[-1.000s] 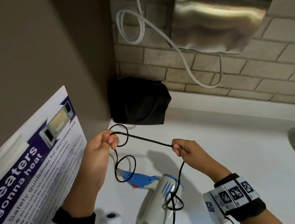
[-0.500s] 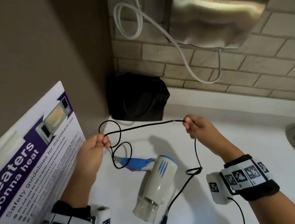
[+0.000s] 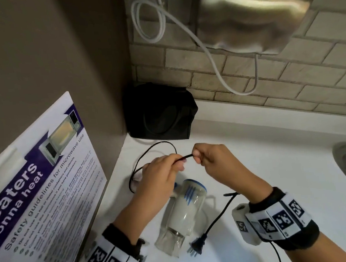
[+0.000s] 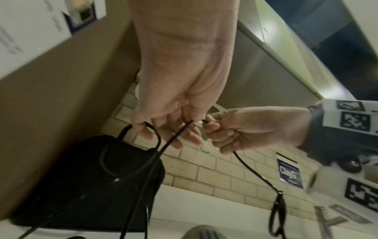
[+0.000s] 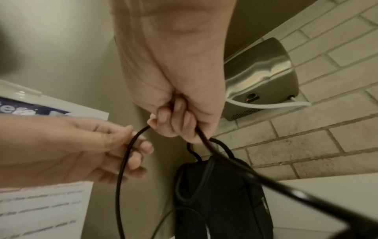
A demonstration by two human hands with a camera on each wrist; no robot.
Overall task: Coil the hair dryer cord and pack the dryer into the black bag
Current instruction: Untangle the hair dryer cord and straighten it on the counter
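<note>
Dim, soft light (blurred wrist views)

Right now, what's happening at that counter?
A person is coiling the black cord of a hair dryer. The left hand holds a loop of cord, and the right hand pinches the next stretch right beside it. The dryer lies on the white counter, with the plug loose beside its nozzle. The black bag sits in the corner against the wall, nothing packed yet.

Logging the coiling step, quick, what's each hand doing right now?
Left hand: fingers pinch the black cord, a loop hanging from them.
Right hand: fingers curled round the same cord.
</note>
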